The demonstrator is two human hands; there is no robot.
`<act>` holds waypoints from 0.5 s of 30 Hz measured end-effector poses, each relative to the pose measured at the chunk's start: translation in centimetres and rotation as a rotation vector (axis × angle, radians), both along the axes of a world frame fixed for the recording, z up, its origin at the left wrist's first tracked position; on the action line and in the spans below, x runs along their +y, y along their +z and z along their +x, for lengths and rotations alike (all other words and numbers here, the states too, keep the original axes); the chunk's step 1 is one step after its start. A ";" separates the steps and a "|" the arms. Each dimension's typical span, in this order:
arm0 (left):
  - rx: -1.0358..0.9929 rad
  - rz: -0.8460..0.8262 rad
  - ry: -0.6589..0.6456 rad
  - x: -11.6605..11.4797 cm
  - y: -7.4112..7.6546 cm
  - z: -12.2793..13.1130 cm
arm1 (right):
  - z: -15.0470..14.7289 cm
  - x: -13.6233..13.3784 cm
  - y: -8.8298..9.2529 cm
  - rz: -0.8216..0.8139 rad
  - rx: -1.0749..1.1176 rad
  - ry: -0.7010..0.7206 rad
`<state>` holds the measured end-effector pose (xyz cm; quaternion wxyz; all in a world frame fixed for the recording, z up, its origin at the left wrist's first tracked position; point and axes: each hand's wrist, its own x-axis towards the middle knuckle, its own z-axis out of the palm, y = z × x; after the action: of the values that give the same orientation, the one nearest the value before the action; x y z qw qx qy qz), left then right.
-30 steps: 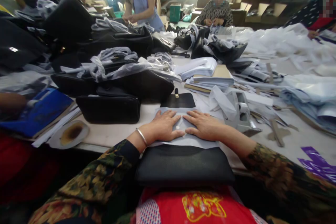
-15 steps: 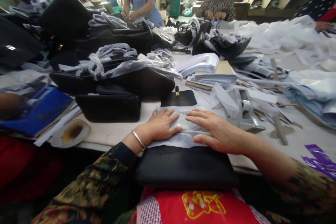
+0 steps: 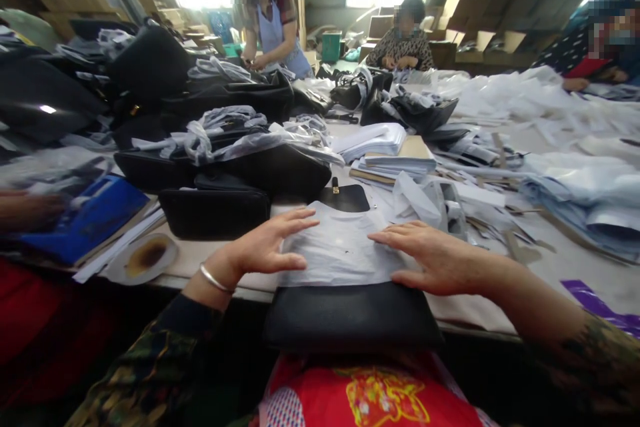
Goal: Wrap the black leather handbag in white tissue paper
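Note:
A black leather bag (image 3: 353, 320) lies in front of me at the table's edge, its near end over my lap. A thin white translucent sheet (image 3: 340, 250) is spread over the bag's far part. My left hand (image 3: 273, 243) is at the sheet's left edge, fingers apart, holding nothing. At the right edge, my right hand (image 3: 430, 257) has its fingers stretched out over the sheet; whether the fingertips touch it I cannot tell. Just beyond the sheet lies a black flap piece (image 3: 350, 198) with a gold clasp.
Black bags (image 3: 215, 213) with wrapped straps pile up on the left, near a blue bin (image 3: 95, 220) and a tape roll (image 3: 145, 259). Paper stacks (image 3: 395, 160), a tape dispenser (image 3: 453, 207) and scraps lie to the right. Co-workers (image 3: 275, 27) stand or sit around the table.
My left hand has moved left off the middle of the sheet, and my right hand slightly right, so more of the sheet shows. The camera view has tilted up.

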<state>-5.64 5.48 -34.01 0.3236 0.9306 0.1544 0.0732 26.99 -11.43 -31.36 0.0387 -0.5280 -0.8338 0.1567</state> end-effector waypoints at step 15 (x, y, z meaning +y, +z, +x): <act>-0.012 0.094 0.056 -3.5 1.9 -1.1 | -1.2 0.5 -0.3 0.232 0.310 -0.229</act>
<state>-6.76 2.03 -32.14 0.2781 0.9397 0.1748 0.0948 25.82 -10.94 -31.69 0.2443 -0.5807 -0.7650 0.1334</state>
